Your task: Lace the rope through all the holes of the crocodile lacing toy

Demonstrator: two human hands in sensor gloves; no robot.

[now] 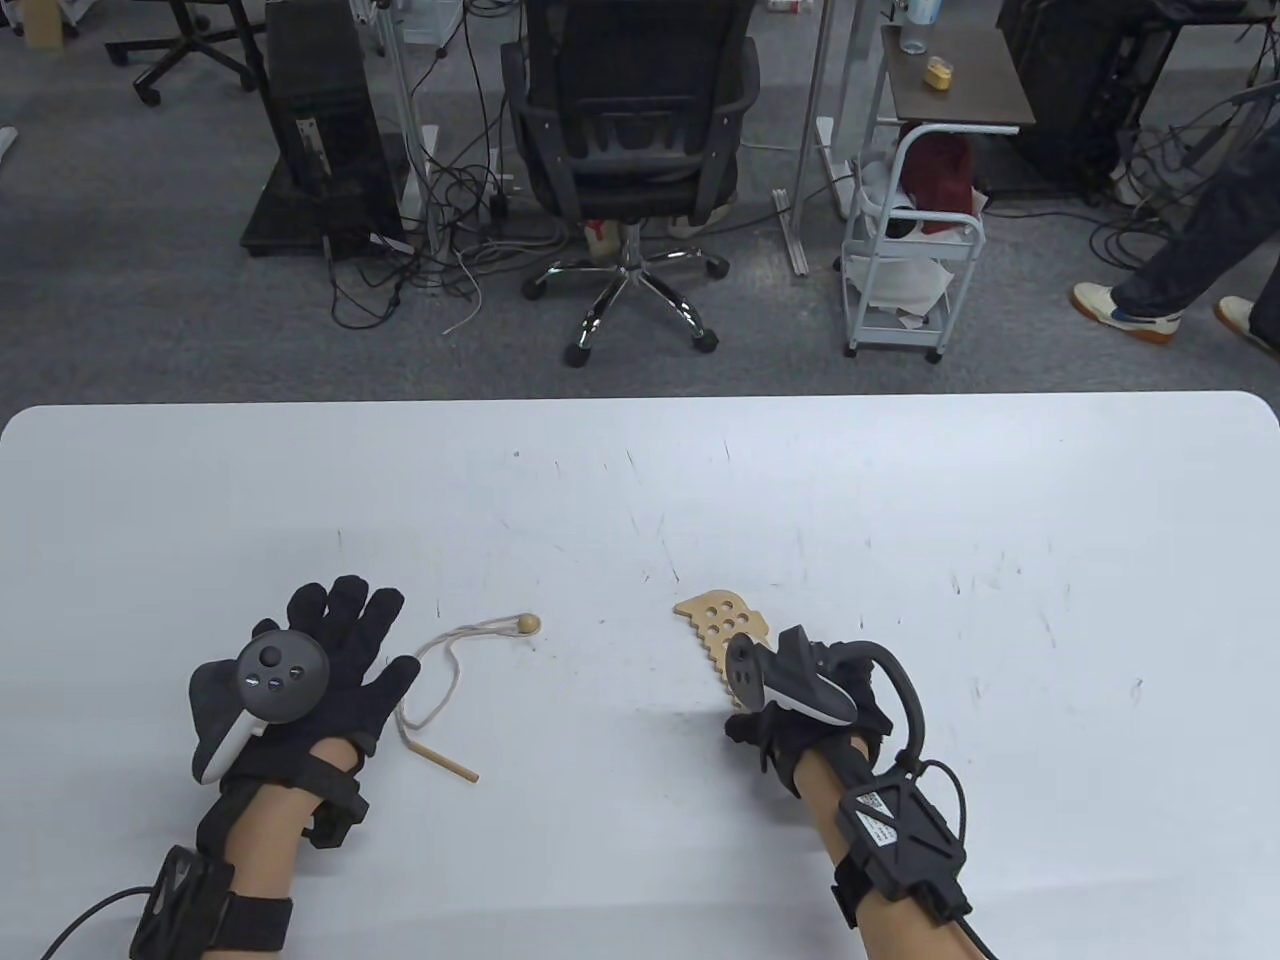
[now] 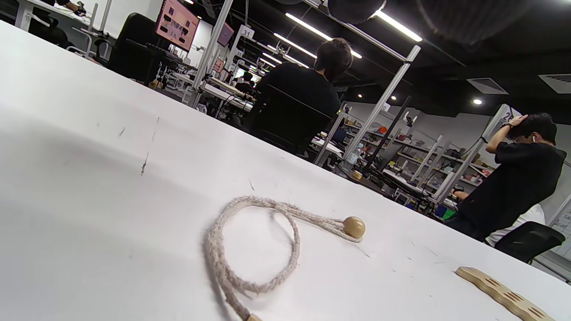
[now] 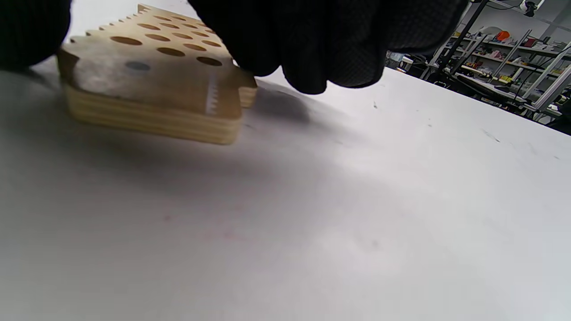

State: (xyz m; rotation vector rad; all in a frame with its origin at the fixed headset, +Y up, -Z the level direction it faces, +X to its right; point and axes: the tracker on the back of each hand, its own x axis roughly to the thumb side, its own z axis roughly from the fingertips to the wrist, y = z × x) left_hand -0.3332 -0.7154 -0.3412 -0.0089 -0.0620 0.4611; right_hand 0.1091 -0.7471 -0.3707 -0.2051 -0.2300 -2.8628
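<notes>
On the white desk [image 1: 640, 480] the wooden crocodile lacing toy [image 1: 722, 628] lies flat right of centre, its holes facing up and its near end under the right hand [image 1: 800, 700]. In the right wrist view the gloved fingers [image 3: 312, 44] curl down over the toy's far edge with the thumb at the opposite side, gripping the board. The rope [image 1: 440, 670] lies loose to the left, well apart from the toy, looped on the desk with a round wooden bead [image 1: 528, 625] at one end and a wooden needle stick [image 1: 445, 762] at the other. The left hand [image 1: 300, 680] rests flat just beside the rope, fingers spread wide, holding nothing.
</notes>
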